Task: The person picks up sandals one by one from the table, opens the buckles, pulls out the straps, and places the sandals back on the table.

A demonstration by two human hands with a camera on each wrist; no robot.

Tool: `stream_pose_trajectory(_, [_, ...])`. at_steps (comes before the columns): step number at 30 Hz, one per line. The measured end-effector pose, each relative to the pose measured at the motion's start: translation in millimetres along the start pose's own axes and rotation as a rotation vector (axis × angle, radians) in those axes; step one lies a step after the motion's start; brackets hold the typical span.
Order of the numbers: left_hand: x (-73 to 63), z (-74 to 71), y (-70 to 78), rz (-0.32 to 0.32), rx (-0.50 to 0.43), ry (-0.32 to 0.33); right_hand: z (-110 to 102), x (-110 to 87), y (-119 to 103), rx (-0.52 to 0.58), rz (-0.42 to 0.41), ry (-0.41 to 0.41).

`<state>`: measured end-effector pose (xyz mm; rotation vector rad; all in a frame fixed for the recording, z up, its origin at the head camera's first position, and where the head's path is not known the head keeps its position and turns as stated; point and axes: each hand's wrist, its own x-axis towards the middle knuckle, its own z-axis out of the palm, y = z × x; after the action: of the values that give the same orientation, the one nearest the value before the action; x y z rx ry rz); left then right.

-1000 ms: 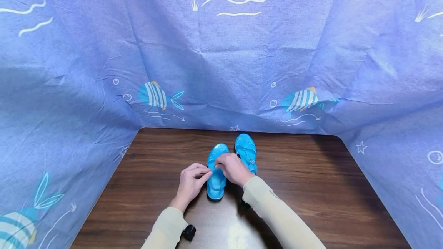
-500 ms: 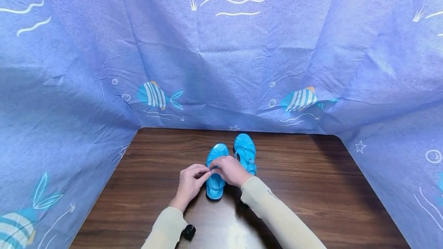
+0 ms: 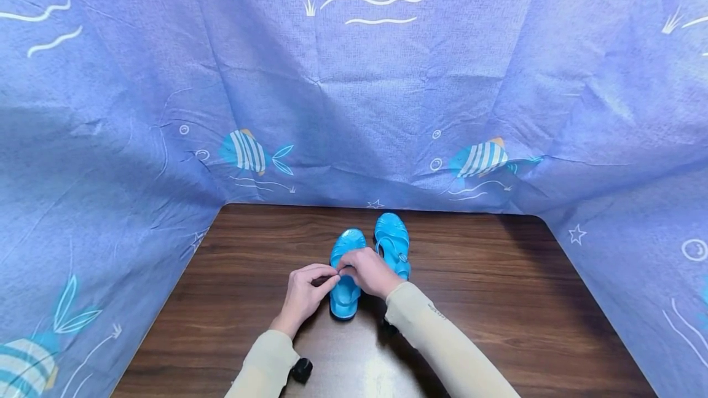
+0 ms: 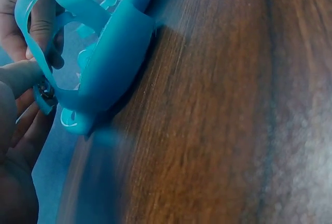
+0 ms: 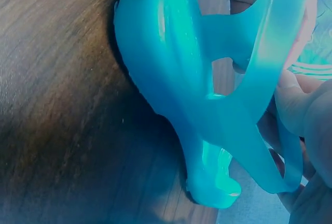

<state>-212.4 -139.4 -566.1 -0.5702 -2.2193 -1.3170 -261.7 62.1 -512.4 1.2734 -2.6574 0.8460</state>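
Fingers point(image 4: 21, 76) of the left hand point(image 3: 306, 287) pinch the ankle strap point(image 4: 78, 7) by its dark buckle point(image 4: 46, 90); the right hand point(image 3: 372, 272) reaches over, its thumb and fingertips together on the same strap. Change: a second ago the right fingertips stood slightly apart from the left's, farther right; now they meet. Judged: both hands now work the fastening jointly. Left sandal point(image 3: 347, 290) sits on the table, toe far, heel near, unmoved; right sandal point(image 3: 393, 244) just beside it, toe near the far edge, patterned cloth point(image 3: 359, 109) behind. Room for moving: wide tabletop left, right and near; tightest between the sandals, beneath the right wrist.
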Motion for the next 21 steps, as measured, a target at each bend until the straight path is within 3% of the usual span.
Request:
stream_pose_trajectory(5, [0.8,0.6,1.4,-0.012,0.047,0.026,-0.1,-0.8,-2.8,-0.022,0.016,0.010])
stream_pose_trajectory(9, [0.7,0.0,1.9,-0.057,0.099,0.050,-0.6,-1.0,-4.3,-0.036,0.013,0.022])
stream_pose_trajectory(16, [0.2,-0.9,0.1,-0.047,0.065,0.029,-2.9,-2.4,-0.5,-0.041,0.011,0.060])
stream_pose_trajectory(21, [-0.3,-1.2,0.4,-0.037,0.038,0.018,-5.5,-2.6,1.3,-0.043,0.026,0.020])
